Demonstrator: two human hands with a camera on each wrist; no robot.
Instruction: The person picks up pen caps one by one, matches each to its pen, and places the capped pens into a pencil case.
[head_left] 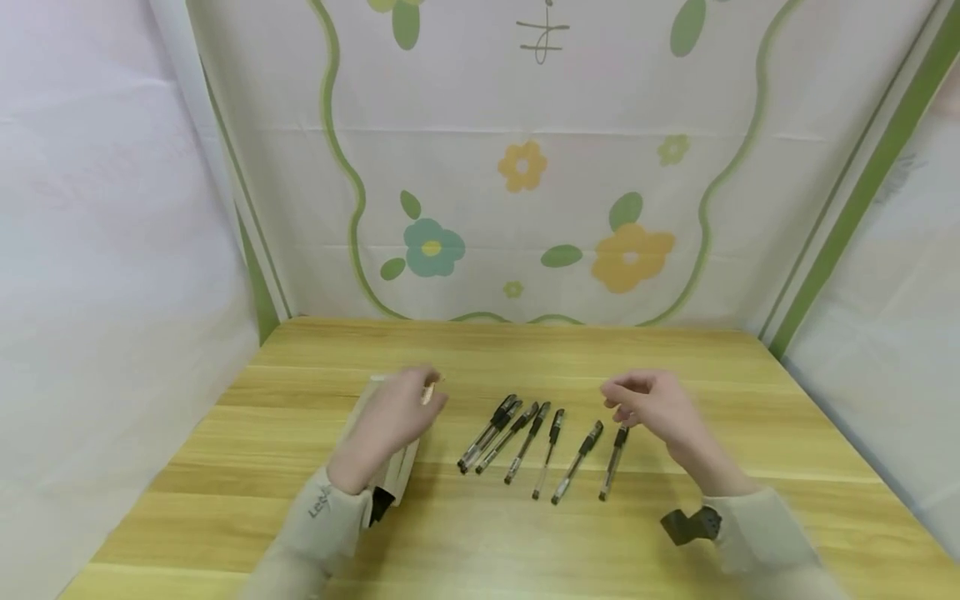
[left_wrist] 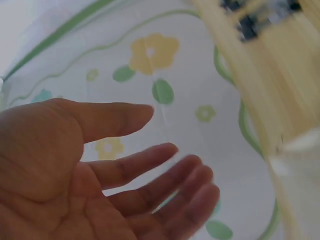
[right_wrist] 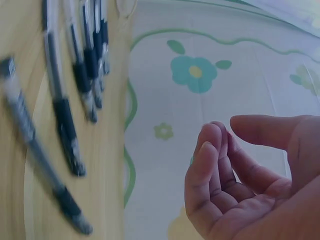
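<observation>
Several black-grip pens (head_left: 525, 442) lie side by side on the middle of the wooden table (head_left: 480, 542), tips toward me. My right hand (head_left: 648, 404) hovers just above the rightmost pen (head_left: 613, 462), fingers loosely curled and holding nothing. The right wrist view shows that hand (right_wrist: 240, 175) empty, with the pens (right_wrist: 65, 110) blurred to its left. My left hand (head_left: 397, 417) hangs over a pale oblong box (head_left: 401, 475) left of the pens. In the left wrist view its palm (left_wrist: 100, 175) is open with relaxed fingers and nothing in it.
A flower-print cloth (head_left: 525, 167) hangs behind the table, and plain white cloth walls close both sides. A dark wrist strap (head_left: 690, 525) shows at my right sleeve. Bare wood lies in front of the pens and along the far edge.
</observation>
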